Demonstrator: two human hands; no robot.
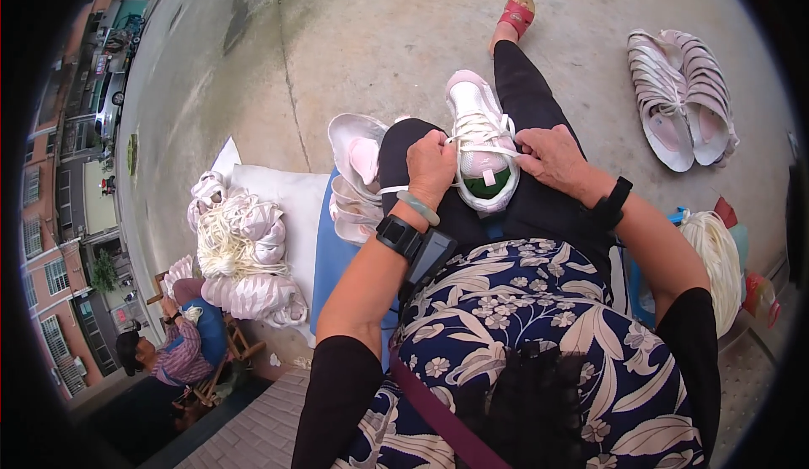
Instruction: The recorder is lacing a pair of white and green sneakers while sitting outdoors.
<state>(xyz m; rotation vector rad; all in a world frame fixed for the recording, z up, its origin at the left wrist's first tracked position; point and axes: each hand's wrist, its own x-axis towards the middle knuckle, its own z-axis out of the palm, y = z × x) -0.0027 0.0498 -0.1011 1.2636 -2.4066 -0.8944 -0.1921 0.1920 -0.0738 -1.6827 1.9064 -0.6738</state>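
A white and pale pink sneaker (486, 119) rests on my thighs, its toe pointing away from me. White shoelace (483, 147) criss-crosses its front, and a green patch shows inside the opening by the tongue. On the shoe's left side my left hand (431, 166) is closed in a fist round one end of the lace, with a loose end trailing past the wrist. My right hand (552, 155) pinches the lace at the right edge of the opening. The lace runs across the shoe between both hands.
Pale shoe uppers (358, 153) stand in a row left of my knee. Farther left lie a bundle of cream laces (240, 233) and more uppers. Two rows of stacked uppers (681, 98) sit on the concrete at right. White laces (712, 258) hang by my right elbow. Another person (181, 343) sits lower left.
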